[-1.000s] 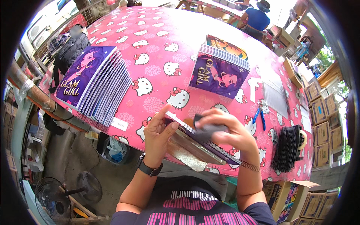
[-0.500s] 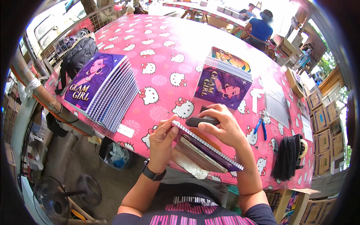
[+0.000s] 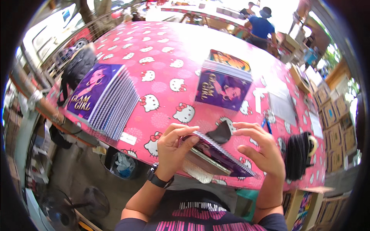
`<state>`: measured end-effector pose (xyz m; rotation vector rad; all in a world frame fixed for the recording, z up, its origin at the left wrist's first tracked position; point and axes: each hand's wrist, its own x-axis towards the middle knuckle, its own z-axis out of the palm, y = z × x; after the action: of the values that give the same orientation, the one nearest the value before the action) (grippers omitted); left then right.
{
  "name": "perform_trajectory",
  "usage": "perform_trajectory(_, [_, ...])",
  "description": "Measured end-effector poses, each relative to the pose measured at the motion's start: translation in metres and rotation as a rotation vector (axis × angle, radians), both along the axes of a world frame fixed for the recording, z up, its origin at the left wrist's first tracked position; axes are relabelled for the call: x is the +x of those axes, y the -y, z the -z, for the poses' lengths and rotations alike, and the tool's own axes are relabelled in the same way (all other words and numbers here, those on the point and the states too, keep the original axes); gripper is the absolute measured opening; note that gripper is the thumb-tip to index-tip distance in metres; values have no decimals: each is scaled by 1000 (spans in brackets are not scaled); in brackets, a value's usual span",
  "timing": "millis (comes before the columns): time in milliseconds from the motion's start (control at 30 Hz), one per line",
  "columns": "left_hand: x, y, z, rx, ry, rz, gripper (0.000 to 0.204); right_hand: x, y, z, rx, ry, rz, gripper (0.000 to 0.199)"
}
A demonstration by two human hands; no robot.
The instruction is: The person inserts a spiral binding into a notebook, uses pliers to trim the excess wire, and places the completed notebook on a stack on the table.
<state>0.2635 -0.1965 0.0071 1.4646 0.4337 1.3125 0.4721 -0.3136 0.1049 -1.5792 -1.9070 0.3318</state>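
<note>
My left hand [image 3: 172, 148] pinches the upper left end of a purple-covered spiral notebook [image 3: 217, 156], tilted at the table's near edge. A light coil runs along the notebook's upper edge, and its loose end [image 3: 254, 175] sticks out past the lower right corner. My right hand [image 3: 262, 150] is open and empty to the right of the notebook, its fingers spread. Between my hands, just beyond the notebook, a dark wedge-shaped object [image 3: 220, 133] rests on the table; its kind is unclear. Under the notebook lies a flat greyish block [image 3: 208, 162] beside clear bubbly plastic [image 3: 197, 173].
A tall stack of purple spiral notebooks [image 3: 115, 104] stands at left, a smaller stack [image 3: 223, 90] ahead. Black coils [image 3: 295, 158], a tape roll [image 3: 313, 144], a blue tool [image 3: 266, 125] and plastic sheets [image 3: 283, 106] lie at right. A person [image 3: 261, 27] sits far off.
My right hand has let go of the dark object, moved right and opened; that object now lies on the table. My left hand keeps its hold on the notebook. The view has shifted slightly.
</note>
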Motion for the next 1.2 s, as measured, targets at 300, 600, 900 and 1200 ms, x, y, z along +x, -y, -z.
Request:
perform_trajectory(300, [23, 36, -39, 320, -3, 63, 21, -51, 9, -8, 283, -313, 86, 22])
perform_trajectory(600, [18, 42, -36, 262, -36, 70, 24, -52, 10, -10, 422, -45, -1, 19])
perform_trajectory(900, [14, 25, -3, -25, 64, -102, 49, -34, 6, -18, 847, -624, 141, 31])
perform_trajectory(1200, [-194, -165, -128, 393, -424, -1011, 48, 13, -57, 19, 459, -581, 262, 33])
